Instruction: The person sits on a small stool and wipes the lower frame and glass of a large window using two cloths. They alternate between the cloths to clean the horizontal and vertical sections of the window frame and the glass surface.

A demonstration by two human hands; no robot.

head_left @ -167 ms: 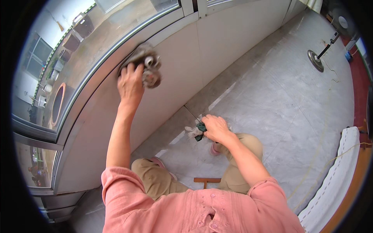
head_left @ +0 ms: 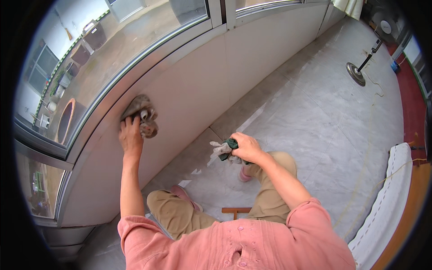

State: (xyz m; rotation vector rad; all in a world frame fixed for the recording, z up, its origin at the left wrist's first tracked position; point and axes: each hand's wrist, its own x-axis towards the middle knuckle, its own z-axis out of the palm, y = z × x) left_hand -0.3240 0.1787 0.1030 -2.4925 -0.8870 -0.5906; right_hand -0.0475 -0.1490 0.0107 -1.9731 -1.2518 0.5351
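My left hand point(head_left: 131, 136) grips a bunched greyish-brown cloth point(head_left: 143, 114) against the white panel point(head_left: 189, 85), just under the metal window frame point(head_left: 121, 83). Its fingertips press into the cloth. Lower and to the right, my right hand point(head_left: 246, 147) is closed around crumpled green and pale grey rags point(head_left: 225, 148). These rags hang above the floor by my bent knee, and part of them is hidden behind the fingers.
Beneath me is a grey floor point(head_left: 310, 130), with a wooden T-shaped piece point(head_left: 235, 210) between my legs. A round-based fan stand point(head_left: 356, 74) is at the far right. A white quilted cover point(head_left: 388, 198) lines the right edge, with a thin yellow cord nearby.
My left hand has slid the cloth down and to the left along the panel. My right hand has shifted slightly left with the rags still in it, and the view has moved a little.
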